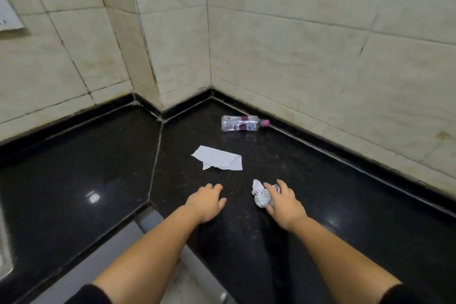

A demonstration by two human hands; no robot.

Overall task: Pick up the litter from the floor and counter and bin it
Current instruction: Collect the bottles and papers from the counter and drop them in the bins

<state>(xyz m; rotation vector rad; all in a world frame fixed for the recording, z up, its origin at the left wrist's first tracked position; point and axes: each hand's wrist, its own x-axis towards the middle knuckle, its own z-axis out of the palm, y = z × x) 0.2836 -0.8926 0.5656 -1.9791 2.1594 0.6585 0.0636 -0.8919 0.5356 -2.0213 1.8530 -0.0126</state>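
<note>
Where fingers (270,190) curl, the crumpled wad (261,195) is half hidden.

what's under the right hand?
A crumpled foil wad on the black counter, with the right hand closing around it. Its right part is covered by the fingers; whether it's gripped is unclear.

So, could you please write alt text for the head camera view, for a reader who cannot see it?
A person's right hand closes around a crumpled foil wrapper on a black stone counter, while the left hand rests open beside it. Farther back lie a flat white tissue and a clear plastic bottle on its side near the tiled wall corner.
</note>
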